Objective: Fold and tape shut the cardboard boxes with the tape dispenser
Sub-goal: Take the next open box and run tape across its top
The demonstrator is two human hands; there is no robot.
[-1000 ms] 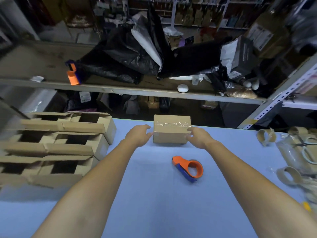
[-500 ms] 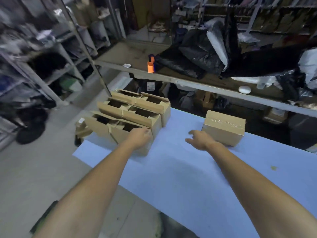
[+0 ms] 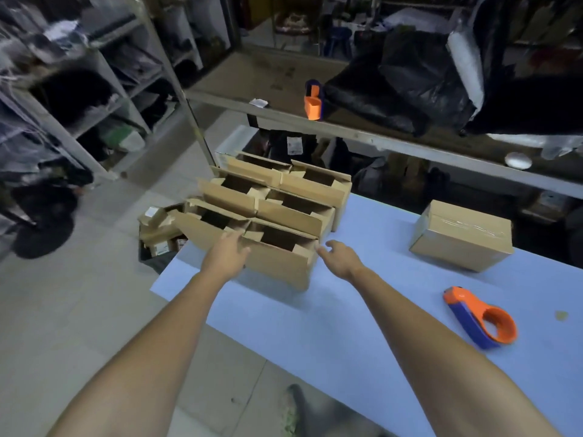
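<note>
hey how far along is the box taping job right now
Done: one sealed box with tape across its top sits on the blue table. In hand: left hand and right hand reach for the nearest open box, neither gripping. Left: the open boxes behind it; the tape dispenser lies unused.

Bench point(image 3: 362, 310): matt, smooth pale-blue top.
Open boxes point(image 3: 277, 216), at the bench's left corner: plain brown cardboard, matt, with raw-cut flap edges.
Sealed box point(image 3: 460, 238), at the bench's far edge: the same matt cardboard, with a glossy clear tape strip along its top.
Tape dispenser point(image 3: 482, 316), on the bench in front of the sealed box: smooth orange and blue plastic, slight sheen.
</note>
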